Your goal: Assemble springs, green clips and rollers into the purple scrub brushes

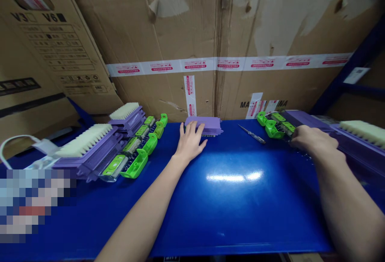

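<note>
My left hand [189,142] lies palm down with fingers spread on a flat purple brush block [207,125] at the back middle of the blue table [228,198]. My right hand [313,140] reaches to the back right and closes on a green and clear handle part [278,125] lying beside a long purple piece [303,118]. A small screwdriver [252,134] lies on the table between the two hands, untouched.
At the left stand purple brushes with white bristles [87,144] and a row of green handle parts [136,150]. Another white-bristled brush [362,132] sits at the far right. Large cardboard boxes [216,41] wall the back. A white cable [18,144] lies at far left.
</note>
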The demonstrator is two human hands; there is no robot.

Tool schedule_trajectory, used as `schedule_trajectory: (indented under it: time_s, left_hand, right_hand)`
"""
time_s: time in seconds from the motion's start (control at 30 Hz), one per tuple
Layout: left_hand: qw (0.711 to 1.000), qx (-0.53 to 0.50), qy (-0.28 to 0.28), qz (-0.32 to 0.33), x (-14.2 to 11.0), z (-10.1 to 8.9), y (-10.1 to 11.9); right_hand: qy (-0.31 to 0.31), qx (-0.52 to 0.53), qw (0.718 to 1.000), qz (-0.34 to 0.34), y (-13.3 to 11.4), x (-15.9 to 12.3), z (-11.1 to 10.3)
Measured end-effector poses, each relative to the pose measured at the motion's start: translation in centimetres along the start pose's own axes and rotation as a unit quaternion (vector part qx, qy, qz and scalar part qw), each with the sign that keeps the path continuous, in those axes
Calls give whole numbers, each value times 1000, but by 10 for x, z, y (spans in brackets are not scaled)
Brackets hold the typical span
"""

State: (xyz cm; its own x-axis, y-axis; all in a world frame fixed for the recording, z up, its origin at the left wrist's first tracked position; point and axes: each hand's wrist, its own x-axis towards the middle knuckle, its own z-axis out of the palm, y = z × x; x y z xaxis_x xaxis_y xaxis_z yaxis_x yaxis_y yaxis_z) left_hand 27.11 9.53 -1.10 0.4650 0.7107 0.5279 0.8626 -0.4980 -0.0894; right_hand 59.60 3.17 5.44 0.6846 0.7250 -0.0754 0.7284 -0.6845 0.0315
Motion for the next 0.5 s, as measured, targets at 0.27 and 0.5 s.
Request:
schedule_trajectory:
  time_s: [0.27, 0.5]
  left_hand:
    - [1000, 0, -1, -1, 0, 0, 0]
    - [1000, -3, 2, 0, 0, 1, -1]
  right_hand:
    - [21, 21, 1000, 2, 8, 7, 4]
    - [34, 29, 999, 5, 14, 9, 2]
